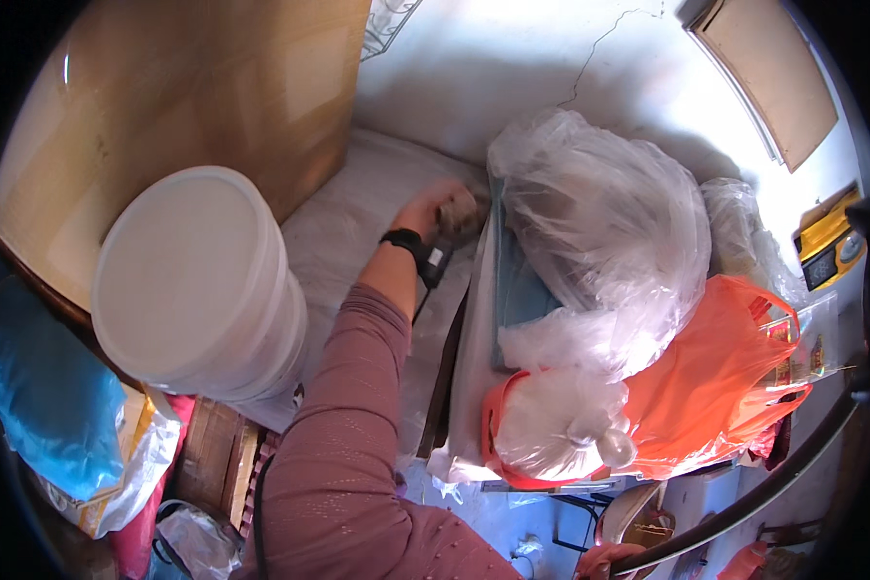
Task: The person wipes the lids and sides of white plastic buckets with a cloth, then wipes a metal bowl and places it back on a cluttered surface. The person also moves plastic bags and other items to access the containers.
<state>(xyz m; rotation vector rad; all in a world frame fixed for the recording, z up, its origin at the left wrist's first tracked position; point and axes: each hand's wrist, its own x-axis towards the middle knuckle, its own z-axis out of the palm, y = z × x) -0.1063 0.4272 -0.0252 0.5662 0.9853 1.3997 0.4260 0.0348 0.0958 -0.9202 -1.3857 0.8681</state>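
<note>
My left hand (441, 206) reaches over the pale sheet covering a surface, close to the edge of a blue-grey flat item (515, 283). It is blurred; a brownish patch shows at its fingers, and I cannot tell whether that is a held thing. A black band and a small dark device (433, 262) with a cord sit on this wrist. At the bottom edge, my right hand (607, 560), partly cut off, is closed around a dark curved bar (761, 489). Right of my left hand lies a large clear plastic bag (609, 217).
Stacked white lidded buckets (181, 275) stand left, before a brown panel (261, 87). An orange plastic bag (696, 377) and a red basket (491, 424) holding a tied bag (558, 428) lie right. A blue bag (51, 391) is lower left. A cracked wall (551, 43) rises behind.
</note>
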